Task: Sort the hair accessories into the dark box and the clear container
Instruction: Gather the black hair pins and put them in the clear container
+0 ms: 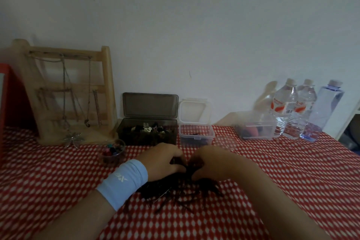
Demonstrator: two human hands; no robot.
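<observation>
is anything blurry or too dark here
Head view: dim, flat light, so the pile of dark hair accessories gripped by the left hand and right hand reads as one black mass; ghosting blur smears the bottles and the tub beside them; wide-angle bowing at edges.

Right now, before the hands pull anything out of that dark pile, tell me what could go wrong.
1. The left hand and right hand both grip the tangled dark pile; lifting one piece may drag others along and scatter them.
2. The small cup of coloured clips stands just beside the left hand; a reach toward the dark box could knock it over.
3. The dark box looks nearly full, so added pieces might spill.
</observation>
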